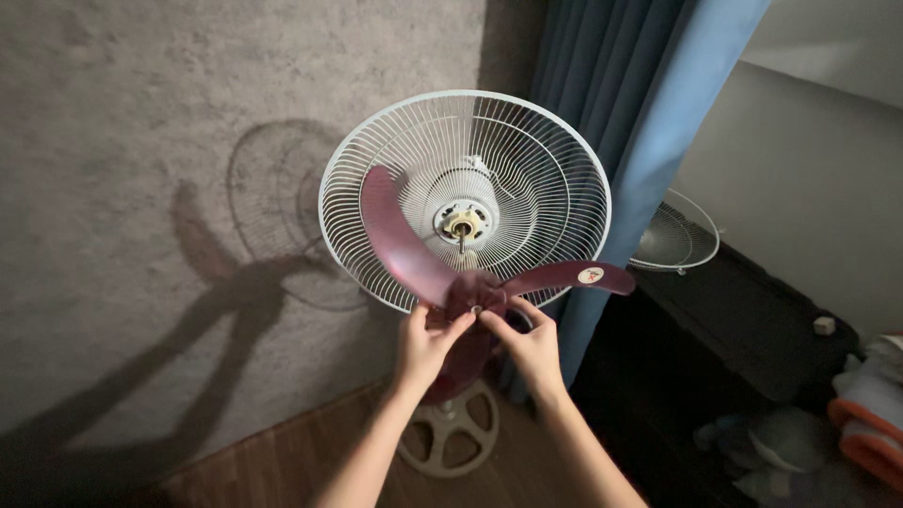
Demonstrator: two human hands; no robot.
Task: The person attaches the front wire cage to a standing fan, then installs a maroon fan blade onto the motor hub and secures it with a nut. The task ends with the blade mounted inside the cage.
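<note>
Two hands on one part, head view. Left hand [425,341] closed around the lower left of the hub of the maroon fan blade assembly [470,282], fingers curled over the hub edge, thumb toward the centre. Right hand [527,343] closed on the lower right of the same hub, fingertips pinching near its centre hole. Blade assembly held just above both hands, in front of and slightly below the motor shaft [461,233], apart from it, not seated.

Blade assembly: three maroon blades, glossy plastic. One long blade angled up and left across the grille, one pointing right with a small round label near its tip, the third hanging down behind the hands and mostly hidden. Small hole visible at hub centre.

Behind it, white wire rear guard [376,160], round, tilted toward the camera, with the pale motor housing [461,209] at centre. Round white fan base [451,437] on the wood-pattern floor below the wrists. Blue curtain [640,122] just right of the guard. Detached white front guard [679,237] lying on a dark cabinet [752,320] farther right. Shadow of fan and arms on the grey wall [141,141].
</note>
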